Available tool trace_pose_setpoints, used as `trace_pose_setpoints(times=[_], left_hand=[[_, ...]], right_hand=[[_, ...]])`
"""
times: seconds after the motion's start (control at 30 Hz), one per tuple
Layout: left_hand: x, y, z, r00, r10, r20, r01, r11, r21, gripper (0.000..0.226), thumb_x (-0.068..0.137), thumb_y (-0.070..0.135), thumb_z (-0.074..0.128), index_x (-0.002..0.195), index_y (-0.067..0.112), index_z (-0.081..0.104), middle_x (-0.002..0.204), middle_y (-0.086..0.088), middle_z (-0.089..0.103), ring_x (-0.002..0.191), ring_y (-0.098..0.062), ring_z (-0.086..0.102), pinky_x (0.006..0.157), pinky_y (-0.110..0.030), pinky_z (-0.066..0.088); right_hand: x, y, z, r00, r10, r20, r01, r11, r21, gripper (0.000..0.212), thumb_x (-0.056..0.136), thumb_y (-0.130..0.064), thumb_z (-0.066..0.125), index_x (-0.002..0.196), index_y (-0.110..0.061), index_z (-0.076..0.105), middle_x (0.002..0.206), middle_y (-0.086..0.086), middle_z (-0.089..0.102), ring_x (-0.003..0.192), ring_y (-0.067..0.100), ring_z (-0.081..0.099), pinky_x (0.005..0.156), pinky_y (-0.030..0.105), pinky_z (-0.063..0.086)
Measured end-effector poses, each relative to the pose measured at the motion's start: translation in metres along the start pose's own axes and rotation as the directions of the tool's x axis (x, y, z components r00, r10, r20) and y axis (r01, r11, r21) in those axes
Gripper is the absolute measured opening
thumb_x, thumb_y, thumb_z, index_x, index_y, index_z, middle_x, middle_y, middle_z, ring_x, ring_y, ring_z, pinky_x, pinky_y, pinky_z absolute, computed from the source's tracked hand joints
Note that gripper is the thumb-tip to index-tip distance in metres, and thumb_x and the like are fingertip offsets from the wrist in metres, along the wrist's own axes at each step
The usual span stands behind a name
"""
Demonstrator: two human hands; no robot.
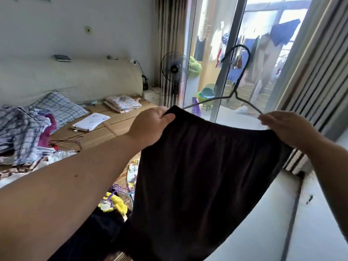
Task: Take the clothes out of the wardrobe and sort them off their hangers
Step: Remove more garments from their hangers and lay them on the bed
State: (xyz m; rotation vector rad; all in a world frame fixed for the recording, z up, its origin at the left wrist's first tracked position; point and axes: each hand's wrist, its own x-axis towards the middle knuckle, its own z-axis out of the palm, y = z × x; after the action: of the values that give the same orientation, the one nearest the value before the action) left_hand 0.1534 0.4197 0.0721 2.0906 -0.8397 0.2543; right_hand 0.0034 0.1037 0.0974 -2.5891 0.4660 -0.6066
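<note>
My left hand [150, 125] pinched black garment [203, 166] at waistband, right hand [282, 127] gripped opposite end beside wire hanger [235, 95] tip. Judged it soft, light, limp, so waistband best hold.

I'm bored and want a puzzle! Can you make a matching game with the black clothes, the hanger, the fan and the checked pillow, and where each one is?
1 black garment
2 wire hanger
3 fan
4 checked pillow

A lying on the bed
B standing by the curtain
C gripped by left hand and right hand
D poking up above the garment

Pairs: 1-C, 2-D, 3-B, 4-A
</note>
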Motion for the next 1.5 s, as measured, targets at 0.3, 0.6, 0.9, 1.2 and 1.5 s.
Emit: trace_pose_setpoints(times=[0.3, 0.6, 0.9, 1.2, 1.5], left_hand=[[-0.014, -0.014, 0.035, 0.978, -0.152, 0.140, 0.156, 0.988, -0.018, 0.021, 0.096, 0.036, 0.049, 0.080, 0.027, 0.060, 0.074, 0.010, 0.062, 0.071, -0.009, 0.058, 0.061, -0.025, 0.040], [-0.040, -0.134, 0.067, 0.838, -0.481, 0.258, 0.469, 0.876, 0.111, 0.019, 0.095, 0.036, 0.051, 0.096, 0.022, 0.064, 0.087, -0.002, 0.066, 0.084, -0.022, 0.062, 0.072, -0.032, 0.045], [0.010, -0.292, 0.100, 0.752, -0.605, 0.263, 0.581, 0.796, 0.170, 0.023, 0.094, 0.040, 0.050, 0.096, 0.022, 0.064, 0.085, 0.003, 0.066, 0.080, -0.017, 0.060, 0.061, -0.028, 0.042], [0.100, -0.476, 0.151, 0.642, -0.747, 0.172, 0.713, 0.664, 0.225, 0.018, 0.095, 0.037, 0.047, 0.088, 0.027, 0.060, 0.079, 0.007, 0.063, 0.073, -0.014, 0.056, 0.056, -0.028, 0.036], [0.084, -0.639, 0.241, 0.441, -0.888, 0.127, 0.790, 0.452, 0.416, 0.027, 0.094, 0.042, 0.045, 0.091, 0.019, 0.059, 0.083, 0.005, 0.056, 0.079, -0.018, 0.049, 0.069, -0.033, 0.038]], right_hand=[[0.001, 0.049, 0.028, 0.994, 0.104, 0.017, -0.105, 0.991, 0.085, 0.026, 0.092, -0.040, 0.054, 0.077, -0.023, 0.067, 0.072, 0.002, 0.062, 0.067, 0.017, 0.054, 0.057, 0.018, 0.039], [0.033, 0.046, 0.159, 0.970, 0.130, 0.207, -0.139, 0.990, 0.029, 0.037, 0.090, -0.035, 0.060, 0.057, -0.020, 0.053, 0.048, -0.008, 0.048, 0.051, 0.008, 0.045, 0.049, 0.020, 0.032], [0.124, 0.036, 0.311, 0.922, 0.221, 0.317, -0.216, 0.975, -0.052, 0.028, 0.089, -0.044, 0.058, 0.079, -0.018, 0.064, 0.079, 0.004, 0.064, 0.076, 0.025, 0.058, 0.066, 0.033, 0.042], [0.277, 0.019, 0.492, 0.919, 0.213, 0.333, -0.148, 0.966, -0.210, 0.027, 0.091, -0.042, 0.054, 0.078, -0.019, 0.058, 0.087, 0.008, 0.063, 0.083, 0.028, 0.056, 0.068, 0.033, 0.041], [0.313, 0.066, 0.706, 0.733, 0.423, 0.533, -0.138, 0.860, -0.492, 0.022, 0.093, -0.047, 0.036, 0.093, -0.029, 0.049, 0.112, 0.006, 0.055, 0.110, 0.030, 0.047, 0.092, 0.050, 0.038]])
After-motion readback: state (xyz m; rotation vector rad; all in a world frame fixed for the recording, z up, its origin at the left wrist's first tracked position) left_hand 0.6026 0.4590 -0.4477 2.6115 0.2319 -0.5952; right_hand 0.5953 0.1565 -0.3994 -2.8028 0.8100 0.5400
